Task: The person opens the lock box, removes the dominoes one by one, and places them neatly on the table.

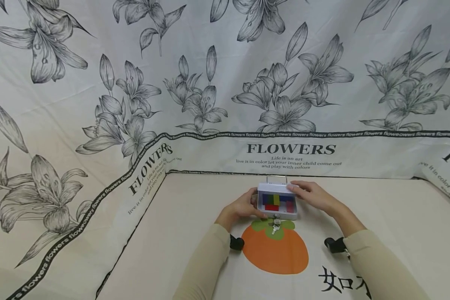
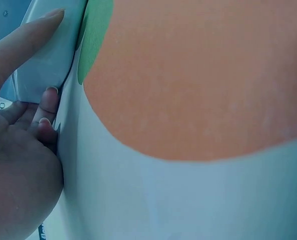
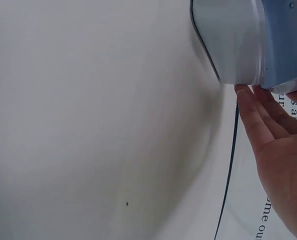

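Note:
A small white metal cash box point(image 1: 285, 216) stands on the table with its lid point(image 1: 271, 188) raised and a wire handle point(image 1: 276, 176) above it. Inside show blue, green, yellow and red pieces, among them a red piece point(image 1: 271, 207). Keys point(image 1: 275, 229) hang from the front latch. My left hand point(image 1: 241, 207) grips the box's left front corner; in the left wrist view the thumb lies along its wall and the fingers curl at the end. With its fingertips at the right edge of the lid, my right hand point(image 1: 316, 195) holds it, the thumb on the inner side.
Under the box lies a pale cloth point(image 1: 195, 216) printed with an orange persimmon point(image 1: 275, 252) and black characters point(image 1: 335, 280). A flower-printed curtain point(image 1: 210, 152) rises close behind the box and along the left side. Black wrist mounts point(image 1: 335, 245) sit at both sleeves.

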Demonstrator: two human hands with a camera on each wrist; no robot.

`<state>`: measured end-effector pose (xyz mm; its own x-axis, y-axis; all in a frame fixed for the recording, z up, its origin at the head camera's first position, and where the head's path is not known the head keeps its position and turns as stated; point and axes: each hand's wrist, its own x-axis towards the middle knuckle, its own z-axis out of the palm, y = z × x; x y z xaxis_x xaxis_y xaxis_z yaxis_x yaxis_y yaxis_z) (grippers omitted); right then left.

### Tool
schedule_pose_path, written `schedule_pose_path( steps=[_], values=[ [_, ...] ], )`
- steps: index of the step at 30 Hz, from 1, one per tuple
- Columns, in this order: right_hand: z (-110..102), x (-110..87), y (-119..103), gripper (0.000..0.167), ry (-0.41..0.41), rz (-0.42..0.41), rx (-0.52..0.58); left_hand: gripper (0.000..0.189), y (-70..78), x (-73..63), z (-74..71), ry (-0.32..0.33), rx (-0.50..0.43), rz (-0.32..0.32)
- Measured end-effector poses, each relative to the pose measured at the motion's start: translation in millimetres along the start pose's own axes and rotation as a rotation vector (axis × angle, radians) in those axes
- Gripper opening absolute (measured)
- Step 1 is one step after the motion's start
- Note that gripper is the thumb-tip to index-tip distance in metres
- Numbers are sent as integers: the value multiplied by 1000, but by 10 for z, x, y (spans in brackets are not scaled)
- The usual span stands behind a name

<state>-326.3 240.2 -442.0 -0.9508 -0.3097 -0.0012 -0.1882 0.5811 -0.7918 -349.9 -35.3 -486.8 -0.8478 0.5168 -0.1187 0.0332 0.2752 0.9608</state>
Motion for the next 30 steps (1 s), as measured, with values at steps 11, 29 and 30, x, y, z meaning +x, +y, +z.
schedule_pose_path(
  steps=[11, 29, 30],
  values=[
    [45, 81, -35, 76, 23, 20, 33, 106, -6, 13, -2, -14, -20, -19],
    [44, 205, -77, 85, 84, 67, 15, 104, -17, 17, 9, 13, -23, -34],
    [48, 209, -75, 85, 102, 68, 5, 104, -19, 17, 9, 12, -22, -33]
  ],
)
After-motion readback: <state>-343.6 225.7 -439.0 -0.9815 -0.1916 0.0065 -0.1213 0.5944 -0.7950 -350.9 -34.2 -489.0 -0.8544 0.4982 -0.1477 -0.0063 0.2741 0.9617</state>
